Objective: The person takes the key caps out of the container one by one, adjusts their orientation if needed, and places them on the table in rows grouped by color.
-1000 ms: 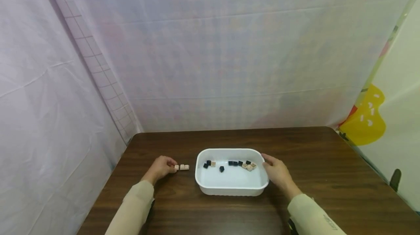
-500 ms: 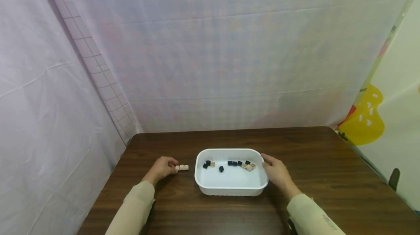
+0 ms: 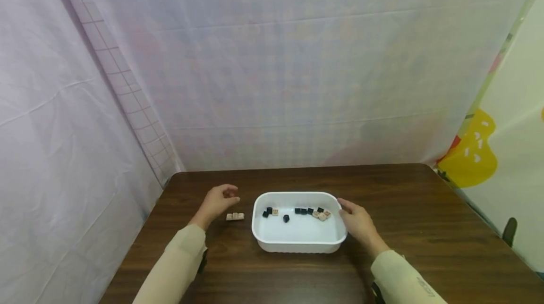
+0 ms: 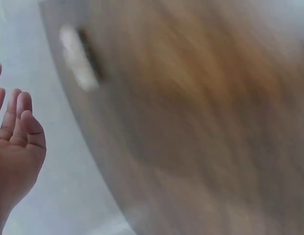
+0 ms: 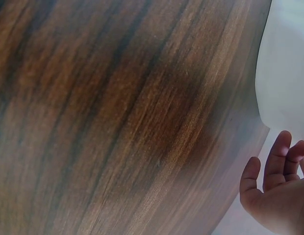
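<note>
My left hand [image 3: 216, 203] is raised over the table, just behind a short row of three cream square blocks [image 3: 235, 216]. Its fingers are loosely bent with nothing between them. In the left wrist view the same hand [image 4: 19, 152] shows an empty palm, and the row of blocks is blurred. A white plastic basin [image 3: 302, 248] stands to the right of the row. Against its right wall rests my right hand [image 3: 360, 224], fingers relaxed along the rim. The right wrist view shows that hand [image 5: 279, 191] beside the basin's pale side.
Inside the basin lie several small black blocks [image 3: 303, 211] and several cream ones [image 3: 321, 216], mostly along the far side. One black block [image 3: 286, 218] sits apart near the middle. Behind the brown wooden table [image 3: 272, 275] hangs a pale curtain [image 3: 297, 82].
My left hand has let go of the leftmost cream block and lifted up and away from the row. That block was first slid right against the other two. The right hand stays put.
</note>
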`<state>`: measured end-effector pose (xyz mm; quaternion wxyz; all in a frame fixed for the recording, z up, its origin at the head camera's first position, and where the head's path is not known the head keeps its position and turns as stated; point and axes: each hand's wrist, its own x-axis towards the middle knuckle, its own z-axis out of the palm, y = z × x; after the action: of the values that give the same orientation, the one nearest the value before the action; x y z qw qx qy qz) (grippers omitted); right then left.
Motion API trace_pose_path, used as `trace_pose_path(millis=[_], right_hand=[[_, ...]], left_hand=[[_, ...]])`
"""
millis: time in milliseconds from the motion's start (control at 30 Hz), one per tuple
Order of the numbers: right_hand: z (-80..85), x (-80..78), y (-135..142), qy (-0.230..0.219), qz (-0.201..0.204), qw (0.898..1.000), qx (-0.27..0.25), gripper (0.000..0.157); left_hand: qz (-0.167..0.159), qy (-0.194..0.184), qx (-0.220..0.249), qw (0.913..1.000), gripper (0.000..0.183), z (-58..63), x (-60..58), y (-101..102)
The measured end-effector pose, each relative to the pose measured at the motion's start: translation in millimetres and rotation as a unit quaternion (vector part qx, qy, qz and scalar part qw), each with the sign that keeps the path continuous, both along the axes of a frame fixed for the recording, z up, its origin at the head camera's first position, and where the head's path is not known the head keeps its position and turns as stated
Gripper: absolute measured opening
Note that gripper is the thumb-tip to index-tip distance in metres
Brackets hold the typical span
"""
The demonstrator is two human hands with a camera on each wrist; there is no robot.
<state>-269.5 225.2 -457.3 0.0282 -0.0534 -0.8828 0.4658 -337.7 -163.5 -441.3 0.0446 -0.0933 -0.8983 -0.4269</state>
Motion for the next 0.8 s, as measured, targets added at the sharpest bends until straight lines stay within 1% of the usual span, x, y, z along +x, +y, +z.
trace_pose_path(millis=[100,200,333,433,567,700,800], right_hand=[[0.6,-0.1,-0.2,0.005,0.0,1.0,0.002,0.045],[0.5,0.2,-0.1,0.009,-0.001,1.0,0.001,0.045],[-1.1,0.9,0.9,0.011,-0.002,1.0,0.003,0.045],[-1.8,1.0,1.5,0.014,-0.001,1.0,0.004,0.045],[-2.5,0.2,2.4,0.013,-0.004,1.0,0.003,0.045],[-3.1,-0.2,3.0,0.011,-0.006,1.0,0.006,0.045],[-2.5,0.6,2.7,0.01,-0.006,1.0,0.011,0.045]], left_hand=[[-0.017,0.007,0.013,0.9997,0.03,13.0,-0.5,23.3],[-0.045,0.001,0.007,0.999,0.03,23.2,1.0,48.7],[-0.09,-0.01,-0.007,0.9958,0.029,28.6,4.1,82.3],[-0.122,-0.01,-0.021,0.9923,0.029,27.3,5.0,107.3],[-0.153,-0.003,-0.073,0.9854,0.03,21.2,4.8,139.3],[-0.176,0.009,-0.132,0.9755,0.031,12.1,5.5,166.2],[-0.19,0.019,-0.177,0.9655,0.031,4.0,5.7,180.8]])
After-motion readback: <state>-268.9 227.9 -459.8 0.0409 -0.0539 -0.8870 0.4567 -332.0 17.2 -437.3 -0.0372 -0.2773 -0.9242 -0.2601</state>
